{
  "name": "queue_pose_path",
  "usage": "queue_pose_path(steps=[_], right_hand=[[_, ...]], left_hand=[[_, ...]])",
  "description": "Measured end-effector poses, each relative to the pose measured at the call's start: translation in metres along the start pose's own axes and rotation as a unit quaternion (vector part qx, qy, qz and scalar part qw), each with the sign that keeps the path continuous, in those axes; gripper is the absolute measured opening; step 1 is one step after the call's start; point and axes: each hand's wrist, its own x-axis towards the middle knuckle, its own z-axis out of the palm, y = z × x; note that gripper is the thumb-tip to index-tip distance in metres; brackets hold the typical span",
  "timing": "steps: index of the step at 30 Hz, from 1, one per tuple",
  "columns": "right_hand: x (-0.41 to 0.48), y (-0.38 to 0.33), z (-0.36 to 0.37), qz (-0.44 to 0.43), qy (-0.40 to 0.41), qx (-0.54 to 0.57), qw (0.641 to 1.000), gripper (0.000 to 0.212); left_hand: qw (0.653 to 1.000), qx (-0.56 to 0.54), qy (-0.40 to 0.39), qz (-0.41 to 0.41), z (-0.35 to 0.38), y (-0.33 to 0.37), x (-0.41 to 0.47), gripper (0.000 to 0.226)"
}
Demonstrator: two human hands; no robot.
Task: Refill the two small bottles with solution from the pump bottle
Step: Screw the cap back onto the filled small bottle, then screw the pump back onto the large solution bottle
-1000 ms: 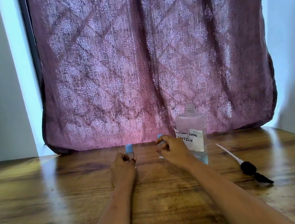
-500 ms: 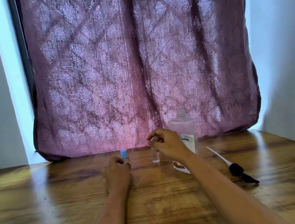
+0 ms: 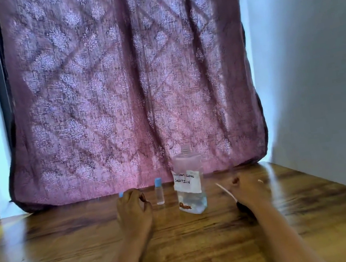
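My left hand (image 3: 134, 209) is curled round one small bottle; only its blue cap (image 3: 121, 194) shows past my knuckles. The other small clear bottle (image 3: 159, 196), blue-capped, stands free on the table just right of that hand. The big clear solution bottle (image 3: 190, 186) with a handwritten label stands further right, its neck uncapped and liquid low in it. The pump lies on the table: its white tube (image 3: 226, 192) sticks out left of my right hand (image 3: 250, 188) and its black head (image 3: 241, 206) is half hidden under my wrist. That hand is blurred, fingers loosely bent, holding nothing.
The wooden table (image 3: 72, 245) runs to a grey wall on the right. A patterned maroon curtain (image 3: 118, 94) hangs along the table's back edge, just behind the bottles.
My right hand let go of the second small bottle, now capped and standing, and moved right past the big bottle to above the pump. My left hand stayed on its bottle.
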Motion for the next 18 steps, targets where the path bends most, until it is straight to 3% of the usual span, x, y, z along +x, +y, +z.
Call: queue_pose_path(steps=[3,8,10,13,15,18], right_hand=[[-0.008,0.013,0.007,0.032,-0.070,-0.108,0.991,0.030],[-0.011,0.008,0.016,0.013,-0.084,-0.080,0.993,0.025],[-0.011,0.000,0.011,-0.004,-0.053,-0.046,0.998,0.030],[-0.011,-0.012,-0.008,-0.041,0.059,-0.013,0.997,0.032],[-0.011,-0.022,-0.024,-0.066,0.118,-0.031,0.990,0.034],[-0.010,-0.033,-0.046,-0.089,0.140,-0.046,0.985,0.032]], left_hand=[[0.997,-0.060,-0.041,0.015,0.011,0.016,-0.006,0.019],[0.986,-0.128,-0.111,0.001,0.028,0.043,-0.011,0.054],[0.980,-0.157,-0.124,-0.025,0.032,0.052,-0.009,0.080],[0.966,-0.188,-0.159,-0.072,0.040,0.064,-0.009,0.109],[0.957,-0.220,-0.169,-0.081,0.047,0.070,-0.011,0.114],[0.942,-0.275,-0.167,-0.098,0.060,0.075,-0.014,0.116]])
